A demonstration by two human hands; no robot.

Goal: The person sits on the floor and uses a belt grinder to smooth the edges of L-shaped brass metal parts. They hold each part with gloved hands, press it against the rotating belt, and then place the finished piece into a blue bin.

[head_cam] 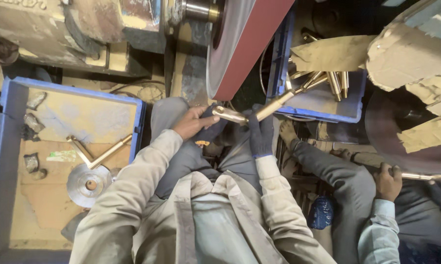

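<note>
Centre of frame: your left hand (193,123), bare, pinches the flattened eye end of the brass rod (259,111); your gloved right hand (261,133) closes around its middle. The rod's long axis climbs toward the upper right, just beneath the red sanding belt (249,44), its far end over the blue tray (323,115).

Colours here: the belt (249,44) is dark red on the face, grey on its inner side. Both trays, left (7,146) and right (323,115), are blue with tan dust all over. The rod (259,113) is shiny brass-gold, same as the rods (339,82) in the right tray. Right glove (262,134) is navy, left hand (191,122) bare. Jacket (147,195) is dusty beige, trousers (181,161) grey. The disc (88,185) is silver.
</note>
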